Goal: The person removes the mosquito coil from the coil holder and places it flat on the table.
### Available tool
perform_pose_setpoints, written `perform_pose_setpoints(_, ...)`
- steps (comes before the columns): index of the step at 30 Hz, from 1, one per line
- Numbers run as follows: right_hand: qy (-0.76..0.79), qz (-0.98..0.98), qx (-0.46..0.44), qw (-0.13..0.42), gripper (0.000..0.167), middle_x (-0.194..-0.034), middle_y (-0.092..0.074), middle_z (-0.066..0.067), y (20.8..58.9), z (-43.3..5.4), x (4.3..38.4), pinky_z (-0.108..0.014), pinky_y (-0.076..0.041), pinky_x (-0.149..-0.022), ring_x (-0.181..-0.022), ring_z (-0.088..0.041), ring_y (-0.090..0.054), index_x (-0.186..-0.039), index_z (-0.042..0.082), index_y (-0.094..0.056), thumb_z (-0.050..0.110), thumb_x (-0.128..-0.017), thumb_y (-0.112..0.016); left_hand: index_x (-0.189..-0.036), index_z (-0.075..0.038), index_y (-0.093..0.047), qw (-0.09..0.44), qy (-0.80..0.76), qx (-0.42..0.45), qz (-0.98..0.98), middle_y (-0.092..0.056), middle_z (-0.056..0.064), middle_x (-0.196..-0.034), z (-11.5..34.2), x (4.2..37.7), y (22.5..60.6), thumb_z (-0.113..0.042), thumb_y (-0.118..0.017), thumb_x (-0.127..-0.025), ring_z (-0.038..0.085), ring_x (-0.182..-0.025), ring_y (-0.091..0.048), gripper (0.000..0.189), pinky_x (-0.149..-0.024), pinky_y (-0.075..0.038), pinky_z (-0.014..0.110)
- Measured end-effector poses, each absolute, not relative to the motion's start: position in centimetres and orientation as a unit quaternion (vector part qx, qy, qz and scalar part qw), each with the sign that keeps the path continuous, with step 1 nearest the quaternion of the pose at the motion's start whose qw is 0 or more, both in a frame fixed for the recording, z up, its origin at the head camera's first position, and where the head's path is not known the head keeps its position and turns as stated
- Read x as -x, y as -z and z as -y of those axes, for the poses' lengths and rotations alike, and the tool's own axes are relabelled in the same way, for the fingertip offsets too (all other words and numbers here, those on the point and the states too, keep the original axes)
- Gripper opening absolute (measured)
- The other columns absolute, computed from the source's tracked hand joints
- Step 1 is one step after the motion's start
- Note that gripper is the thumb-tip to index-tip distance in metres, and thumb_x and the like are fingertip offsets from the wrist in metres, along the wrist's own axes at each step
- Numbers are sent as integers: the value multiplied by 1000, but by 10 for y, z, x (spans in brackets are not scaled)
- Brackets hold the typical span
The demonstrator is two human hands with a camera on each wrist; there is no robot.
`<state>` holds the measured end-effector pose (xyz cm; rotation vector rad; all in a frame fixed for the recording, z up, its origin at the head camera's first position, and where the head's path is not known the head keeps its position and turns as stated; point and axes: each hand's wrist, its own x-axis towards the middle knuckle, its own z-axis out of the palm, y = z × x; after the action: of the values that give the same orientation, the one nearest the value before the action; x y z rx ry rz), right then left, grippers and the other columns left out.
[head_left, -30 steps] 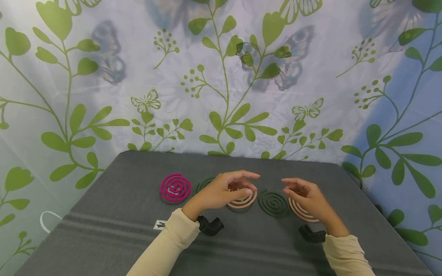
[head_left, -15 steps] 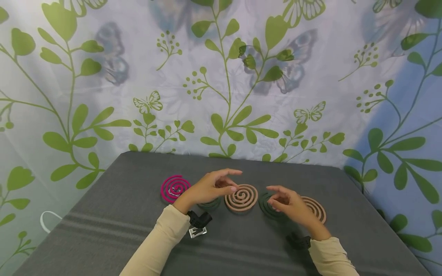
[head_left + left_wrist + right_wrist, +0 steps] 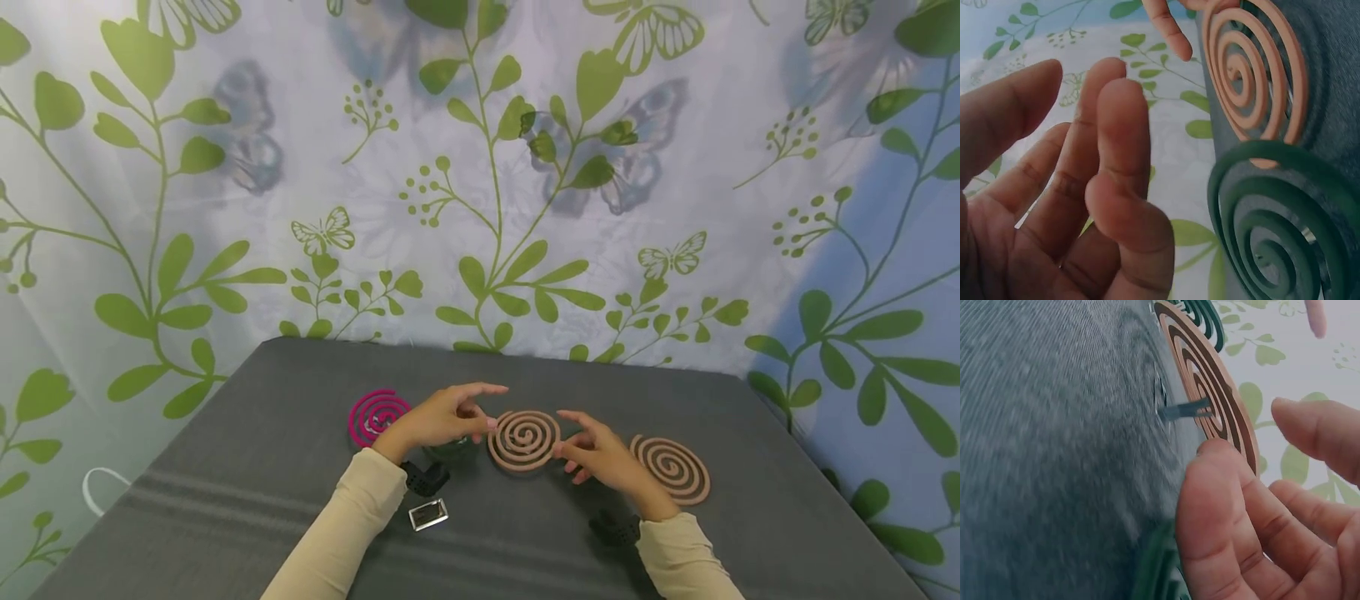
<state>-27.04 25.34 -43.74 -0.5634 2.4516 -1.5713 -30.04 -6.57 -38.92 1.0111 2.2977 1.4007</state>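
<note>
In the head view, several mosquito coils lie in a row on the grey cloth. A tan coil [image 3: 523,441] sits in the middle, between my two hands. My left hand [image 3: 447,417] hovers at its left edge, thumb and index finger spread apart, nothing between them. Beneath that hand a dark green coil [image 3: 1272,250] shows in the left wrist view. My right hand [image 3: 600,457] is at the tan coil's right edge, fingers bent loosely and holding nothing. Another green coil [image 3: 1159,565] is mostly hidden below it. In the right wrist view, a metal tab [image 3: 1185,410] pokes up at the tan coil's centre.
A pink coil [image 3: 375,417] is at the left end of the row, partly behind my left wrist. At the right end lies a second tan coil [image 3: 671,469]. A small silver rectangular stand [image 3: 428,514] rests nearer me. A leaf-patterned curtain [image 3: 480,208] hangs behind the table.
Both hands have moved left; the right one travelled from the right tan coil across the green coil to the middle tan coil. The coils stay in place.
</note>
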Motion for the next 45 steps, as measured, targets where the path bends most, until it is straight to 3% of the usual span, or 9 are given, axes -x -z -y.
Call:
perform_pose_setpoints(3,537,-818,184,90,72,-110,-76,-21,441,-250,271,-37,-64,-66,-82,-27,-71,-161,-15,-30,12,-108,-69,-161,-11,-53,147,-477,-328,-802,-76,16,-87,68,300,393,-15,-69,-108,49,-82,-63,55,-55,-36,26)
perform_pose_setpoints(5,546,-814,177,92,69,-107,-76,-18,443,-248,272,-36,-63,-65,-80,-25,-70,-160,-16,-31,10,-107,-68,-161,-12,-53,156,-472,-319,-807,-78,16,-90,69,301,395,-14,-69,-108,50,-83,-66,56,-57,-38,24)
perform_pose_setpoints(12,564,-806,149,100,63,-100,-76,-14,446,-244,271,-32,-62,-62,-76,-20,-67,-158,-15,-37,2,-106,-68,-162,-14,-53,188,-457,-295,-818,-82,8,-100,71,304,398,-15,-72,-106,21,-76,-76,58,-60,-44,26)
perform_pose_setpoints(15,564,-807,138,108,64,-100,-76,-14,446,-242,269,-32,-62,-62,-75,-20,-67,-158,-17,-35,2,-106,-67,-162,-13,-52,208,-453,-281,-820,-81,5,-101,70,303,397,-13,-72,-106,16,-73,-76,60,-59,-45,25)
perform_pose_setpoints(23,558,-812,112,126,64,-101,-76,-13,446,-240,267,-32,-61,-62,-75,-20,-67,-159,-16,-35,2,-106,-67,-165,-10,-46,240,-445,-274,-818,-80,16,-107,64,300,396,-10,-70,-106,13,-70,-74,64,-59,-48,24)
perform_pose_setpoints(30,564,-808,116,129,64,-101,-76,-13,448,-240,269,-31,-61,-62,-74,-20,-67,-159,-16,-34,0,-106,-66,-168,-7,-40,250,-452,-286,-807,-79,14,-121,62,298,398,-8,-67,-108,14,-73,-76,65,-59,-49,23)
perform_pose_setpoints(45,583,-796,118,108,65,-97,-76,-10,449,-248,273,-29,-61,-63,-73,-17,-68,-159,-15,-35,-2,-104,-69,-168,-4,-37,237,-469,-299,-797,-78,23,-108,62,298,397,-9,-63,-110,12,-70,-69,64,-59,-50,23)
